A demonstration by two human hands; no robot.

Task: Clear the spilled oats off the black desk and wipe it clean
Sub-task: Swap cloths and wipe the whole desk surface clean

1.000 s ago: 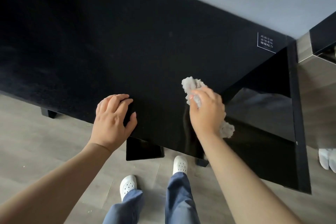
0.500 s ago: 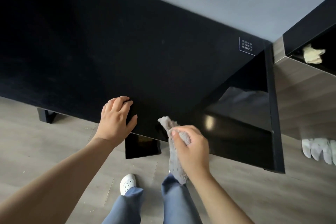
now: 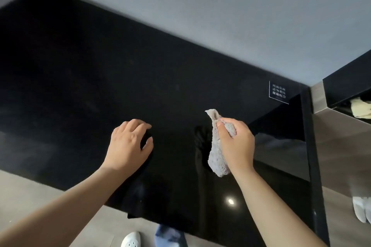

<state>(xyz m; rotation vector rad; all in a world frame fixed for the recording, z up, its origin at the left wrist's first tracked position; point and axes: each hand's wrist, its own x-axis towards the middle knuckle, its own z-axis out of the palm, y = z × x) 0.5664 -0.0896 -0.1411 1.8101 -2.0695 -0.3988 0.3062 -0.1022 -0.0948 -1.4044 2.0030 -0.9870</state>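
Hiding part of cloth [image 3: 217, 158]: right hand [image 3: 236, 144]

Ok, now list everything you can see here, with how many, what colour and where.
desk: one, glossy black, across the middle.
cloth: one, grey, held hanging over the desk.
label: one, white print, desk's far right corner.
cabinet: one, grey, right of the desk.
rag: one, pale yellow, in the cabinet's recess.
wall: one, grey, behind the desk.
floor: grey wood-look, below the desk.
shoe: one, white, bottom edge.
oats: none visible.
left hand: resting on the desk.
right hand: gripping the cloth.
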